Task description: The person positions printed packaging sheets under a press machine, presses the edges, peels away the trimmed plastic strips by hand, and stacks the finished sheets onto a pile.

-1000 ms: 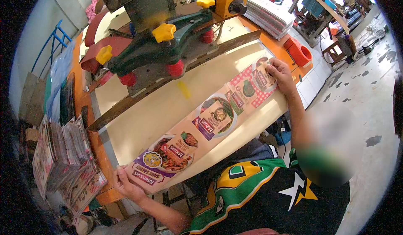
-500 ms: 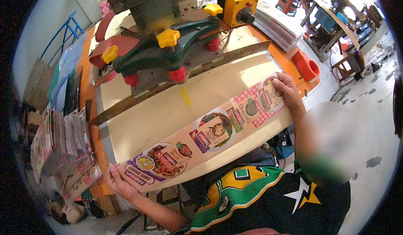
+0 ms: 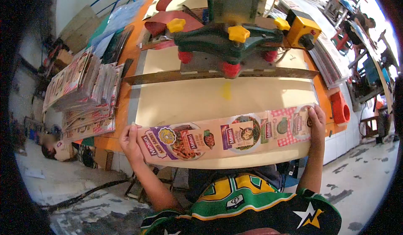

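Note:
A long printed strip [image 3: 216,135] with food pictures and "Mahsuri" labels stretches across the front of the cream work surface [image 3: 180,98]. My left hand [image 3: 131,143] grips its left end, by the purple label. At the checked end, my right hand [image 3: 317,119] holds the other edge, thumb on top. The fingers beneath the strip are partly hidden. Beyond it stands a green press head [image 3: 228,40] with yellow knobs and red feet, behind a metal bar [image 3: 268,74] that crosses the surface.
Stacks of printed sheets [image 3: 84,86] lean at the left edge of the orange table [image 3: 121,113]. On the right are a red tape-dispenser-like holder [image 3: 340,108], a yellow control box [image 3: 303,30] and piled sheets [image 3: 331,65]. Another person [image 3: 363,25] is at the far right.
The strip has gone from a steep slant to nearly level across the surface. My head view has turned, so the press appears farther right.

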`<state>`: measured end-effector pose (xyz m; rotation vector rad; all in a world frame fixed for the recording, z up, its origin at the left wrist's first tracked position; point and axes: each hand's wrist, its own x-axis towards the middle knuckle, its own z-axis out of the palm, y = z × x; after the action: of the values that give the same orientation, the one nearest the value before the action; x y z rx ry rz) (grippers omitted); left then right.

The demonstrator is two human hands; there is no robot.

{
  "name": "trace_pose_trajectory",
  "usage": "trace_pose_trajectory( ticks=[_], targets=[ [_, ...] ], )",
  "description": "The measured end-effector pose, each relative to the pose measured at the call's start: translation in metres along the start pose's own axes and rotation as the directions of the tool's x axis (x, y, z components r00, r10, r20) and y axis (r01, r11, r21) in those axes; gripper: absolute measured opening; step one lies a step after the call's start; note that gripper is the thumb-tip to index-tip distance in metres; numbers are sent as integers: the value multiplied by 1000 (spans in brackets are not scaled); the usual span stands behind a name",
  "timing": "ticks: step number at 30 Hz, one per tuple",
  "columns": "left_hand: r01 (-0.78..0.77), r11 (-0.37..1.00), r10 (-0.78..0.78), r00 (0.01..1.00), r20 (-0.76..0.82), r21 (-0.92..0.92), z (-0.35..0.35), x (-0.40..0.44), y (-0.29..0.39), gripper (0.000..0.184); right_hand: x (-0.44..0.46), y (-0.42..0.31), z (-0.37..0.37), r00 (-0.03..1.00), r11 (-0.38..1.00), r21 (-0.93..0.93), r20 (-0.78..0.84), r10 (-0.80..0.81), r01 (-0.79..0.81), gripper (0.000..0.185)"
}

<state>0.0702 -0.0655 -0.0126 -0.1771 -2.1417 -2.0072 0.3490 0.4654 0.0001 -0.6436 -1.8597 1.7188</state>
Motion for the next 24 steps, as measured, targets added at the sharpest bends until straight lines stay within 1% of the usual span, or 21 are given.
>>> trace_pose_trajectory(
  ticks=[1,2,3,4,5,6,7,8,9,11,13,14,16,17,18,19,20,22,24],
  targets=[
    [50,998,-50,999,-1,-47,1,-1,3,25,1,-1,2,999,999,-22,-6,-36,36,26],
    [99,990,-100,995,-2,-95,3,-1,4,24,2,6,-5,999,999,-16,16,-37,37,26],
    [84,989,-86,996,-12,-124,6,-1,2,24,3,15,-18,1000,1000,-1,18,-2,2,24],
    [87,990,-91,995,-31,-115,5,0,3,24,2,19,-22,999,999,12,21,36,-36,23],
    [112,988,-112,994,5,-103,4,2,4,24,0,26,-20,998,998,65,-61,20,-16,21],
    [136,987,-132,990,44,-92,4,3,4,24,2,25,-18,999,998,66,-49,23,-20,21],
    [122,992,-120,992,45,-37,4,4,4,25,3,21,-17,1000,996,90,-10,10,-9,23],
    [122,992,-121,992,43,-35,2,5,3,25,1,19,-17,1000,993,114,23,-3,1,24],
    [122,992,-122,990,66,-6,2,6,3,26,2,21,-20,999,990,136,47,22,-28,27],
    [122,992,-124,987,105,24,4,9,3,27,0,24,-23,999,990,136,32,19,-23,26],
    [100,989,-105,994,41,105,9,8,3,27,-3,18,-17,1000,991,134,9,14,-15,25],
    [99,989,-105,993,52,106,10,8,3,27,-4,12,-9,1000,989,149,-12,21,-19,24],
    [91,991,-94,995,27,95,11,6,1,27,-4,12,-11,999,986,165,-35,30,-24,23],
    [92,991,-95,995,28,97,12,7,1,27,-3,16,-17,1000,987,162,25,19,-22,24],
    [47,989,-51,998,29,139,12,7,0,27,-1,16,-19,996,987,158,87,3,-17,25],
    [6,983,-12,999,30,186,11,6,0,27,0,16,-20,996,987,159,91,8,-22,25],
    [13,981,-18,1000,25,193,10,5,-1,27,1,14,-20,994,990,140,107,4,-19,25],
    [6,988,-7,1000,6,155,11,5,-1,28,-2,11,-14,991,992,122,131,4,-20,25],
    [-6,984,9,1000,-16,177,14,3,8,28,-6,9,-3,997,986,161,-61,45,-35,26]
  ],
)
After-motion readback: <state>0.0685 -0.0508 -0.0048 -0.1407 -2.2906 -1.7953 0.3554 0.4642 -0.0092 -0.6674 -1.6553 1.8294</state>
